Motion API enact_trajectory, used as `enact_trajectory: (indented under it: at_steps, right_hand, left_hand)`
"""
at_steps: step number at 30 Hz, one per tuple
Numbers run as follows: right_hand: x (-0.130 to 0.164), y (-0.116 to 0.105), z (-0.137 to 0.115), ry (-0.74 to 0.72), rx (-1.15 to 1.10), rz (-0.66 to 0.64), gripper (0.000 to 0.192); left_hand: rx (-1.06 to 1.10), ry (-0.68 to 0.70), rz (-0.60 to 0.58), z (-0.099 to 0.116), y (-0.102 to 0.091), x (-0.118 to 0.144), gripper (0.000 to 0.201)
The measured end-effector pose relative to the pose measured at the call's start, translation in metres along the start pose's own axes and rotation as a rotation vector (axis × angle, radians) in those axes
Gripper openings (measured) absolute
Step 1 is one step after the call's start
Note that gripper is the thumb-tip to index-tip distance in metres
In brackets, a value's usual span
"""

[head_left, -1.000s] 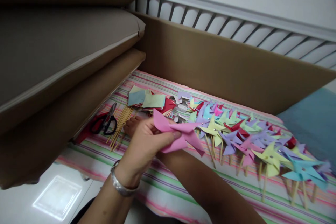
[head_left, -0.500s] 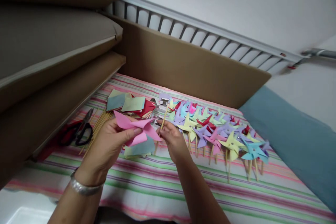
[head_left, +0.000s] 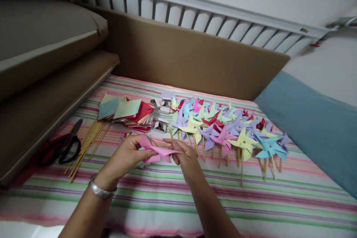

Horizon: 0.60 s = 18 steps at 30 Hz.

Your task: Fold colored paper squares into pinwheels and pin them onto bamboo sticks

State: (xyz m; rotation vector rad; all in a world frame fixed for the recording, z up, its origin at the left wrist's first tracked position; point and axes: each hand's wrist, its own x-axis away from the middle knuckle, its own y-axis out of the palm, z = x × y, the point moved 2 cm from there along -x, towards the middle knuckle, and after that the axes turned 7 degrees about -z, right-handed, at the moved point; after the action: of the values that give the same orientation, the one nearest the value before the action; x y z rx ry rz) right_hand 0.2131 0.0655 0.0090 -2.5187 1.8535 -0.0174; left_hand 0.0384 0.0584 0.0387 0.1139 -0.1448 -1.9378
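My left hand pinches a folded pink paper pinwheel between thumb and fingers. Around a thin wooden stick my right hand is closed, its fingertips beside the pinwheel's right point. Whether stick and paper touch is hidden by the fingers. Beyond the right hand lie several finished pinwheels in yellow, purple, blue, pink and red, mounted on sticks. A stack of coloured paper squares lies behind the left hand. Small open boxes stand just past the hands, one with small dark items inside.
Black-handled scissors and a bundle of wooden sticks lie at the left on the striped cloth. Brown padded cushions rise on the left. A brown board leans at the back before a white radiator.
The view has shifted so the scissors and sticks show more fully. My left hand has tilted the pink pinwheel flatter, and the right hand with the stick sits closer to it.
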Motion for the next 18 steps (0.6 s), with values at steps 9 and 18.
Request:
enact_trajectory:
  at_steps: [9, 18]
  right_hand:
    - [0.000, -0.013, 0.004, -0.002, -0.084, 0.036, 0.033]
    - [0.001, -0.018, -0.003, -0.168, 0.126, 0.094, 0.015]
  left_hand:
    - [-0.152, 0.080, -0.109, -0.013, 0.029, -0.013, 0.004]
    - [-0.246, 0.190, -0.037, -0.015, 0.031, -0.012, 0.003]
